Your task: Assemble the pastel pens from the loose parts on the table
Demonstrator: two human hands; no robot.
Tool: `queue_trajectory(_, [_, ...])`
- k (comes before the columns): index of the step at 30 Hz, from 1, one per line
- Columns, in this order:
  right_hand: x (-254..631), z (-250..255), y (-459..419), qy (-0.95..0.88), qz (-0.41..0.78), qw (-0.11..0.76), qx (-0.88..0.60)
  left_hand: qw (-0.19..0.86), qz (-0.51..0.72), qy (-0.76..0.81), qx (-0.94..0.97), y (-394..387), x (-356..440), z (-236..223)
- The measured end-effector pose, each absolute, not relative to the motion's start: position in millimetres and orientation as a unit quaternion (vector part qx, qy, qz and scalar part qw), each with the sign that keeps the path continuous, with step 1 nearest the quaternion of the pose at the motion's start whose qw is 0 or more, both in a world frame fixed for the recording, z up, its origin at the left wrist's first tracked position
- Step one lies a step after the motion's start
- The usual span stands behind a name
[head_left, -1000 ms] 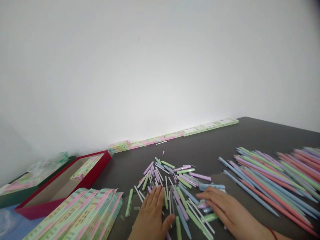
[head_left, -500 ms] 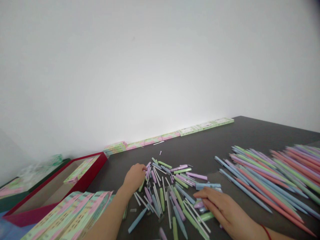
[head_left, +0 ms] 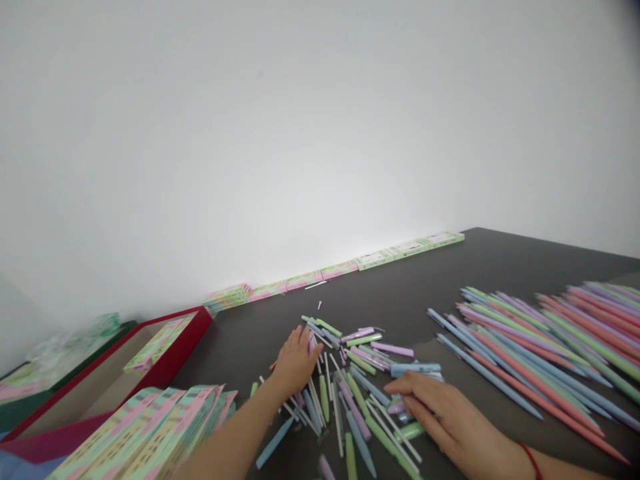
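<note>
A loose heap of pen parts [head_left: 357, 400] lies on the dark table: purple, green and blue barrels and caps mixed with thin white sticks that look like refills. Over the heap's left side is my left hand [head_left: 295, 363], palm down with its fingers spread on the parts; what lies beneath it is hidden. At the right edge of the heap my right hand [head_left: 443, 413] rests with fingers stretched out and held together. Its fingertips are by a blue pen part [head_left: 415, 368], and purple and green pieces show under the fingers.
Long tapered pens [head_left: 530, 360] in blue, coral, green and purple lie in rows at the right. Flat printed boxes [head_left: 340, 269] line the wall. At the left stand a red box [head_left: 200, 328], upright printed packets [head_left: 145, 433] and a dark green box [head_left: 127, 330] with clear plastic.
My left hand has moved right, from the heap's left edge onto the parts, and its fingers have spread. My right hand has hardly moved.
</note>
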State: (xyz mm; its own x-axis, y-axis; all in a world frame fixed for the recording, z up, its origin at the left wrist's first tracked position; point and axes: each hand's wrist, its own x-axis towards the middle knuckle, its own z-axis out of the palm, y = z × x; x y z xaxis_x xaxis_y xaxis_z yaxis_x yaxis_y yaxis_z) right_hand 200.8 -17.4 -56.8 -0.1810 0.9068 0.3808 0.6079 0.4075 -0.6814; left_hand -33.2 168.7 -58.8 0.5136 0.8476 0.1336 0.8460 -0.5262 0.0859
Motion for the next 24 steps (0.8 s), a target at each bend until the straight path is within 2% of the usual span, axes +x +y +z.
queue_trajectory(5, [200.1,-55.0,-16.0,-0.745,0.185,0.392,-0.507,0.060,0.055,0.497,0.864,102.0,9.0,-59.9])
queue_trajectory(9, [203.3,-58.7,-15.6,-0.747,0.170,0.393,-0.509,0.104,0.061,0.484,0.867,83.0,19.9,-44.1])
queue_trajectory(15, [205.4,-64.9,-14.9,-0.738,0.193,0.389,-0.516,0.134,0.113,0.520,0.836,141.6,-59.1,11.4])
queue_trajectory(19, [201.7,-66.3,-12.4,-0.722,0.198,0.402,-0.527,0.115,0.105,0.569,0.807,183.8,-114.6,24.1])
queue_trajectory(21, [198.3,-64.6,-11.1,-0.723,0.198,0.409,-0.521,0.090,0.118,0.569,0.809,200.9,-112.0,17.2])
queue_trajectory(24, [193.7,-60.0,-10.1,-0.731,0.194,0.419,-0.502,0.051,0.147,0.526,0.836,230.1,-60.7,-2.9])
